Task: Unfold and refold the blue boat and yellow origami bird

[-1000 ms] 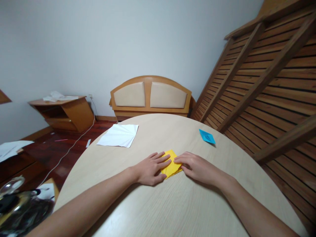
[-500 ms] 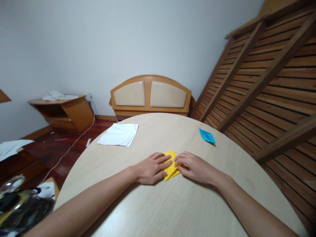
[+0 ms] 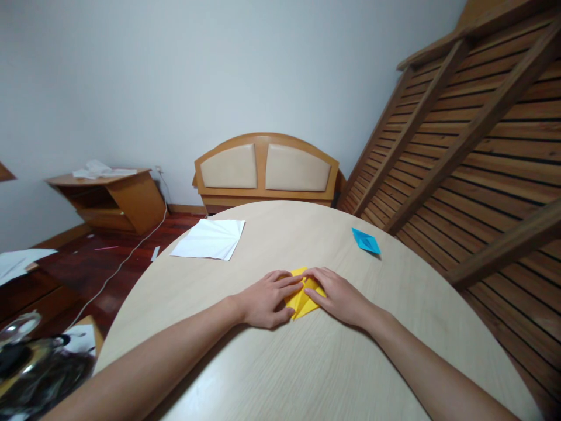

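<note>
A small folded sheet of yellow paper [image 3: 302, 303] lies on the round table, with crease lines and a layered flap on its near side. My left hand [image 3: 267, 299] rests flat on its left part, fingers stretched out. From the right, my right hand [image 3: 337, 295] lies over the paper's right part. Its index finger reaches across the upper area, close to the left fingertips, and the thumb sits lower, apart from it. Both hands cover portions of the paper, and the other right fingers are mostly hidden.
A blue folded paper piece [image 3: 366, 241] lies at the table's right. A creased white sheet [image 3: 209, 238] is at the back left of the pale round table [image 3: 263, 374]. Beyond stand a headboard [image 3: 266, 169], a low cabinet [image 3: 131, 202] and slatted wood panels [image 3: 477, 169].
My right hand has moved left across the yellow paper, its index finger and thumb now further over it. The paper's near flap looks more spread out. My left hand has barely moved.
</note>
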